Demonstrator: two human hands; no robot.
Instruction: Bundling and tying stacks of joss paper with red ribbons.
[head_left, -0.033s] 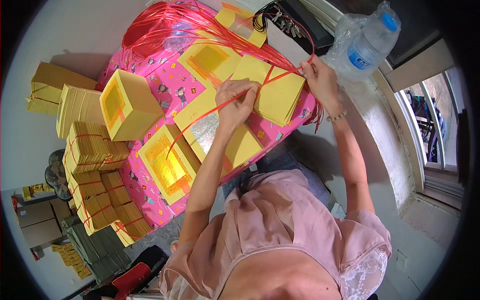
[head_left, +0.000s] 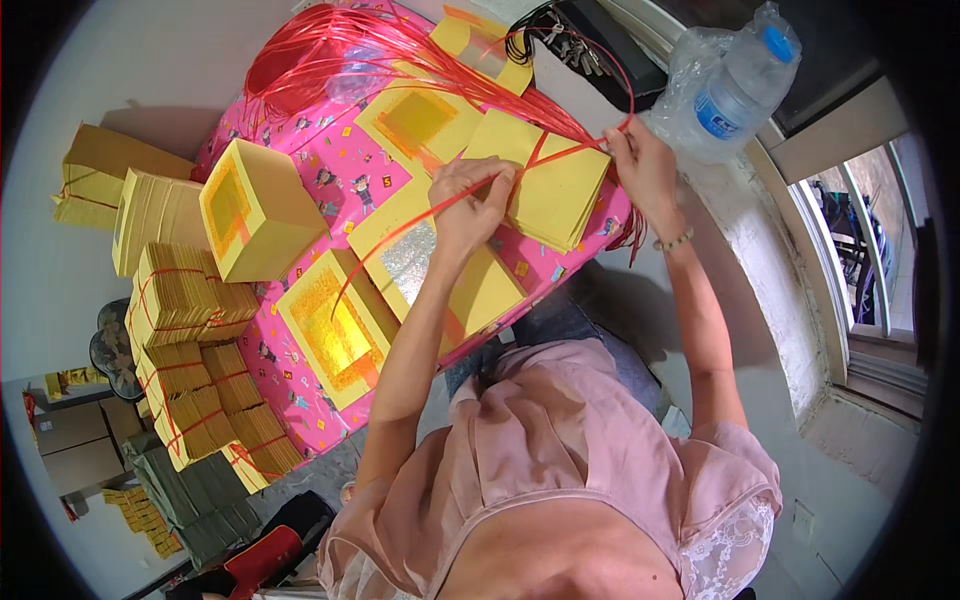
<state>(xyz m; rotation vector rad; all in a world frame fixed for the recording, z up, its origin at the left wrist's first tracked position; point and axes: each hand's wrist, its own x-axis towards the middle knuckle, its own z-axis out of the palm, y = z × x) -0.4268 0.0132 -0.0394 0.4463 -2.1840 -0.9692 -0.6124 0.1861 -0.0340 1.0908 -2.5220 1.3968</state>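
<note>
A red plastic strap (head_left: 424, 219) runs across a stack of yellow paper sheets (head_left: 563, 195) and crosses itself near the stack's far side. My left hand (head_left: 470, 208) is closed on the strap at the stack's left edge, and a loose tail hangs from it down to the left. At the right edge my right hand (head_left: 645, 165) pinches the strap's other part, which loops up behind it. Under and beside my left forearm lie yellow paper stacks with a silver patch (head_left: 408, 262) and a gold patch (head_left: 338, 326). Both hands' fingertips are partly hidden.
A bundle of red straps (head_left: 330, 50) spreads over the far end of the pink patterned table cover (head_left: 335, 165). Tied paper bundles (head_left: 185, 300) are piled at the left. Keys (head_left: 575, 50), a black box and a water bottle (head_left: 745, 85) stand at the far right, by the window ledge.
My right hand has shifted very slightly to the right with the strap. My left hand and the paper stack look the same.
</note>
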